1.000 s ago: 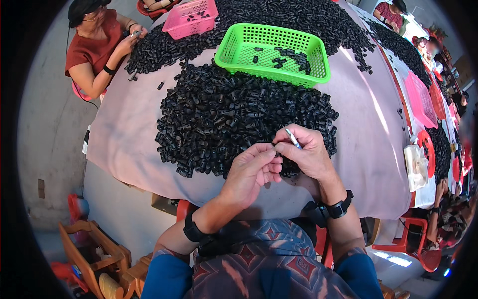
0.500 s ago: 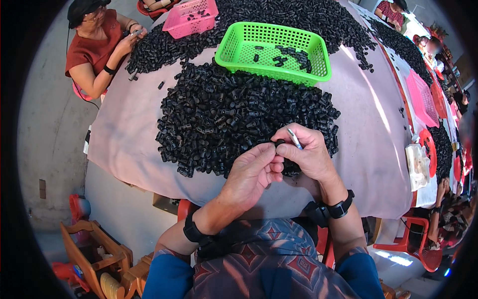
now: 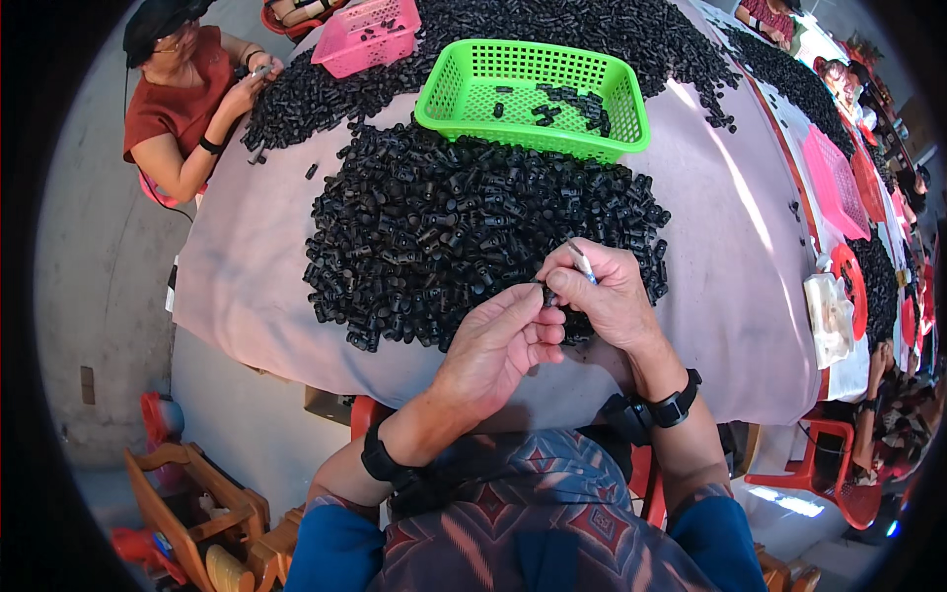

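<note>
My left hand (image 3: 498, 340) pinches a small black plastic part (image 3: 548, 294) between thumb and fingertips, above the near edge of a large pile of black cylindrical plastic parts (image 3: 464, 222). Closed around a slim pen-like tool (image 3: 583, 262) with a pale body, my right hand (image 3: 614, 296) brings its fingertips against the same part. The tool's thin upper end sticks up past the right forefinger. Fingers cover most of the held part, so its shape is hard to make out. Beyond the pile a green plastic basket (image 3: 631, 143) holds several black parts.
A pink basket (image 3: 367, 59) stands at the far left amid a bigger heap of black parts (image 3: 552, 22). Left of it a person in red (image 3: 182, 109) works with both hands. Another table at right carries a pink basket (image 3: 834, 183) and a clear plastic bag (image 3: 831, 316).
The tool in my right hand has tilted, its thin end now showing above the fingers. My right hand has shifted slightly up; the left keeps its pinch. The whole view has moved a little.
</note>
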`<act>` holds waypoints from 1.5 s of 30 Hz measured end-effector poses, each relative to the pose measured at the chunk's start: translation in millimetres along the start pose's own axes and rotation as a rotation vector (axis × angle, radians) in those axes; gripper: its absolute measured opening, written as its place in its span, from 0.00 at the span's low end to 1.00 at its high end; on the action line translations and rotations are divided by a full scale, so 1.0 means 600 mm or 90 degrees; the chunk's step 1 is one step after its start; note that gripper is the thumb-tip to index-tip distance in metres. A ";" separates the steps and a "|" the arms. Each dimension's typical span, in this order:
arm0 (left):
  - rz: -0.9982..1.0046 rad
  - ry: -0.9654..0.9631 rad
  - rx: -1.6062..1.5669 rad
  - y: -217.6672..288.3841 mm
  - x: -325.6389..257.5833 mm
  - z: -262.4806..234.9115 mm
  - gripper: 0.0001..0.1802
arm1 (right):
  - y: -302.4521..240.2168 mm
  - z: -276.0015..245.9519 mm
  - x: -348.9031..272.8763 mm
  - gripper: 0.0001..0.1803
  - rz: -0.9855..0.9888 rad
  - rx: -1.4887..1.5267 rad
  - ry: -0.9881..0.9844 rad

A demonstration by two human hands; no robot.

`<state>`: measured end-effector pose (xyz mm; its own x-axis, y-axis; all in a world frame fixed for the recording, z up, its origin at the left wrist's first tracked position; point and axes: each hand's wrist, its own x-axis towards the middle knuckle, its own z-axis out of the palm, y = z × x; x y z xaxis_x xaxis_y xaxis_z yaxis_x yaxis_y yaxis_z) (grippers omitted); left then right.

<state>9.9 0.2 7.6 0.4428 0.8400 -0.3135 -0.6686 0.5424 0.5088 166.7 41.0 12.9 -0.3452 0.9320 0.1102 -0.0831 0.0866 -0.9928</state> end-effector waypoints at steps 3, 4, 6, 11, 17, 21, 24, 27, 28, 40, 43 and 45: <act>0.006 0.003 0.031 0.001 -0.001 0.002 0.11 | -0.001 0.000 0.000 0.06 0.013 0.006 0.015; -0.012 -0.006 0.023 0.000 0.000 0.000 0.11 | 0.000 -0.001 0.000 0.06 0.009 -0.007 0.007; -0.030 -0.013 0.016 -0.002 0.002 -0.004 0.11 | 0.000 -0.002 0.000 0.06 0.004 -0.019 -0.001; -0.032 -0.049 -0.038 -0.002 0.002 -0.004 0.10 | -0.001 -0.001 0.000 0.05 -0.024 -0.007 -0.029; -0.062 -0.033 -0.063 0.001 0.000 -0.001 0.08 | 0.000 -0.003 0.000 0.06 -0.038 -0.038 -0.039; -0.075 -0.045 -0.059 0.003 0.001 -0.003 0.09 | 0.002 -0.004 0.000 0.06 -0.020 -0.009 -0.029; -0.097 -0.065 -0.060 0.000 0.003 -0.008 0.10 | 0.000 -0.005 0.001 0.05 0.009 0.029 -0.028; -0.094 -0.053 -0.082 -0.001 0.004 -0.006 0.12 | -0.002 -0.002 0.001 0.06 0.017 0.023 -0.009; -0.096 -0.054 -0.069 0.000 0.003 -0.005 0.12 | -0.005 -0.002 0.001 0.07 0.018 0.032 -0.009; 0.047 0.076 0.210 -0.004 0.006 -0.007 0.14 | 0.006 -0.002 0.006 0.08 -0.015 -0.056 0.028; 0.055 0.078 0.226 -0.006 0.006 -0.007 0.14 | 0.009 -0.005 0.006 0.08 -0.009 -0.078 0.021; 0.056 0.068 0.208 -0.008 0.007 -0.009 0.14 | 0.010 -0.005 0.006 0.07 -0.008 -0.090 0.015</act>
<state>11.6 1.5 -0.7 0.3157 0.8895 -0.3303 -0.4670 0.4487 0.7620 167.6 45.8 7.2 -0.3224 0.9386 0.1229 0.0456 0.1451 -0.9884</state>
